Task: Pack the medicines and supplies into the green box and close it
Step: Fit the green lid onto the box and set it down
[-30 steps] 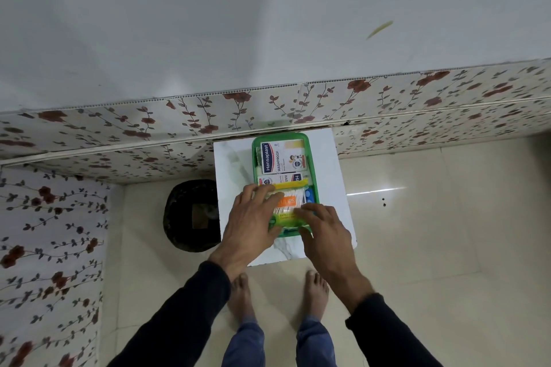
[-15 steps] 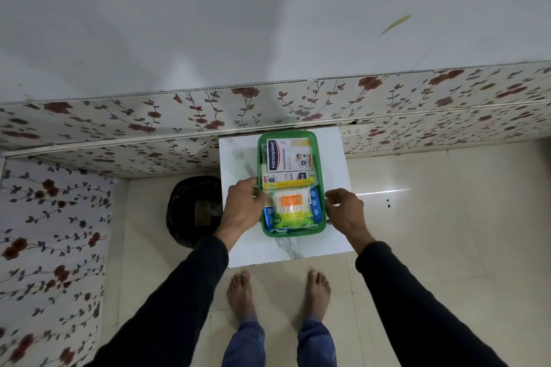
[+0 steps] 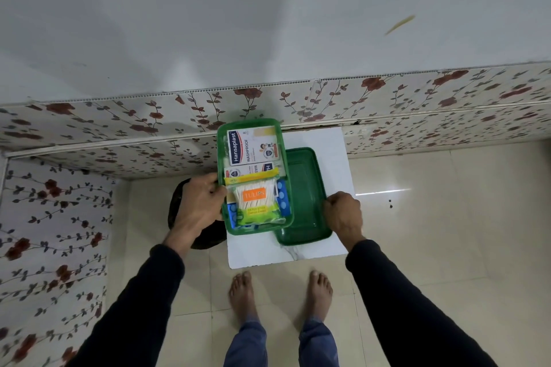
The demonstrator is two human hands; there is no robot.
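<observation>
Left hand (image 3: 200,206) grips packed green plastic box (image 3: 221,158) at its rim; right hand (image 3: 343,211) pinches flat green lid (image 3: 307,188) alongside, on white tabletop (image 3: 334,152).

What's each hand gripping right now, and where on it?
Left hand grips the packed green box by its left rim. Right hand holds the green lid at its right edge.

Soft, even indoor light; a bright streak of glare on the floor tiles (image 3: 383,191), wide-angle bending at edges, slight blur throughout.
</observation>
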